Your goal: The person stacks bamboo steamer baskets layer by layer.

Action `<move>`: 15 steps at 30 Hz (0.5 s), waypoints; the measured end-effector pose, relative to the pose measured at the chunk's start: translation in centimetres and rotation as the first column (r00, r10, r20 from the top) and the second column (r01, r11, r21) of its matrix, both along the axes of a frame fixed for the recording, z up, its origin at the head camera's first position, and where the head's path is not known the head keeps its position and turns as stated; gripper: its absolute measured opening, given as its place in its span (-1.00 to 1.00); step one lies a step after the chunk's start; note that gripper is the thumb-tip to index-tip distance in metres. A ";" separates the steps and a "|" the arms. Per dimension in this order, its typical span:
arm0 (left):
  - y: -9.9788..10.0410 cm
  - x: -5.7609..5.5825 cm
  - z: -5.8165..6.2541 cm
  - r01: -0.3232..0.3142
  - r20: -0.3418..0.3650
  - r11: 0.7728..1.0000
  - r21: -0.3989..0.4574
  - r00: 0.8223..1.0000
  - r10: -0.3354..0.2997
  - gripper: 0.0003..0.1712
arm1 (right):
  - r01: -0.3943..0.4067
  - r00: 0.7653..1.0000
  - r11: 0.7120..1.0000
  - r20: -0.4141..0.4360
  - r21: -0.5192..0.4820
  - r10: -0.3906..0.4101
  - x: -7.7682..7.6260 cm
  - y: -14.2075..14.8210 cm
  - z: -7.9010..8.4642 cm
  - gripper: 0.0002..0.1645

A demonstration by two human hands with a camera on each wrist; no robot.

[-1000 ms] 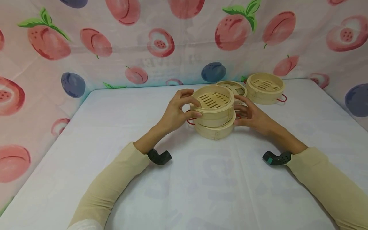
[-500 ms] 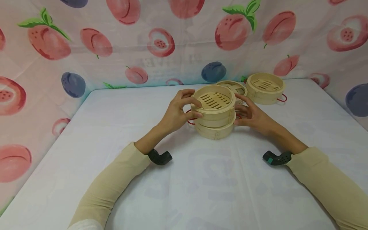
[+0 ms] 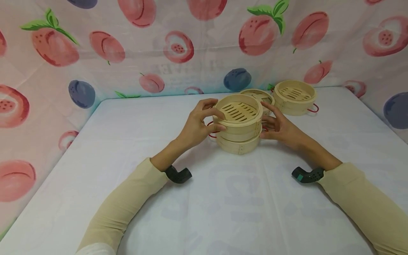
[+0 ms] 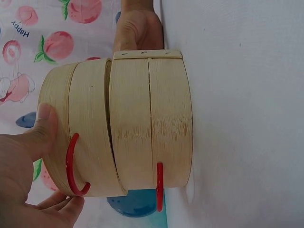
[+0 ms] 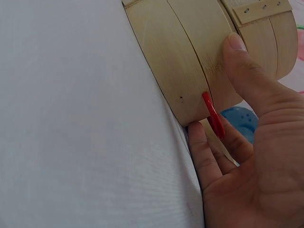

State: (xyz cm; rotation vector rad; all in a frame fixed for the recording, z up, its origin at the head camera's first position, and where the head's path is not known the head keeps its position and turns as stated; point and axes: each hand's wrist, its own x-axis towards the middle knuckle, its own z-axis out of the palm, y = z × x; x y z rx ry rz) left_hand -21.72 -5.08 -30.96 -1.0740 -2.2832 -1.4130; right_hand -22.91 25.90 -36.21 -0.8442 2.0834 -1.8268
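Observation:
Two round bamboo steamer baskets stand stacked on the white cloth. The upper basket has a slotted floor and sits slightly tilted on the lower basket. My left hand grips the upper basket's left side, thumb outside and a finger over the rim. In the left wrist view a red handle lies between that thumb and the fingers. My right hand holds the stack's right side; its thumb presses near the seam, and other fingers touch behind the lower basket's red handle.
Behind the stack lies a round bamboo piece, partly hidden. Another bamboo steamer basket with red handles stands at the back right. A fruit-print curtain hangs along the table's far edge.
The upper basket has shifted very slightly to the right with my left hand. The right hand keeps nearly the same place, and the lower basket stays put.

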 end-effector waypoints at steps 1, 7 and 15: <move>0.0 0.0 0.0 -0.001 -0.002 1.000 0.000 1.000 0.001 -0.79 | -0.001 1.000 1.000 0.000 -0.001 0.001 0.0 0.0 0.0 0.14; 0.0 0.0 -0.1 -0.002 -0.006 1.000 0.001 1.000 0.002 -0.78 | -0.002 1.000 1.000 -0.001 0.001 0.002 0.0 0.0 0.1 0.14; 0.1 -0.1 -0.3 0.018 -0.032 1.000 0.015 0.999 -0.018 -0.77 | 0.024 1.000 0.999 0.014 0.038 -0.025 -0.1 0.1 0.1 0.14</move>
